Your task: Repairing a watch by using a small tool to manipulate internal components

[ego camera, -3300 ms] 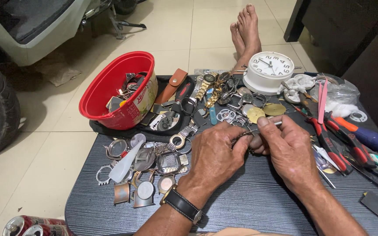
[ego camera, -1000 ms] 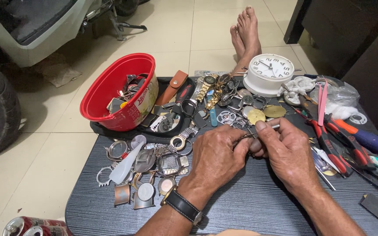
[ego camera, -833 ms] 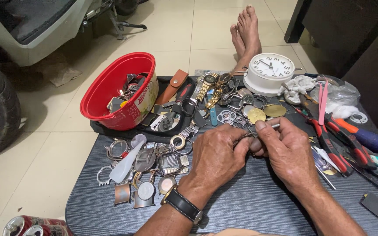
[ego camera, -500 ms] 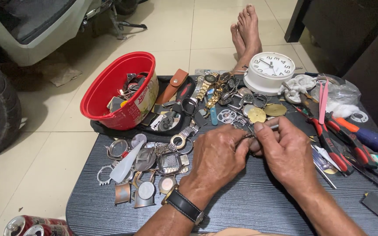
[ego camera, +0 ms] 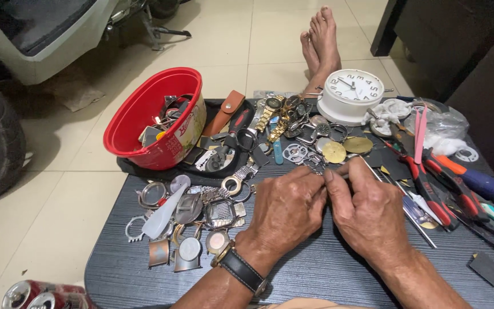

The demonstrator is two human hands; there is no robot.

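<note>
I see my left hand and right hand meeting fingertip to fingertip over the desk, both closed in a pinch on a thin metal tool. Its long axis runs roughly left to right, and the free end pokes out past my right thumb, toward the pliers. Watch parts lie left of my left hand; the clock stands beyond both.

Bare surface lies open near the body. Watch parts crowd the left, tools the right; bowl and clock block the far edge.
</note>
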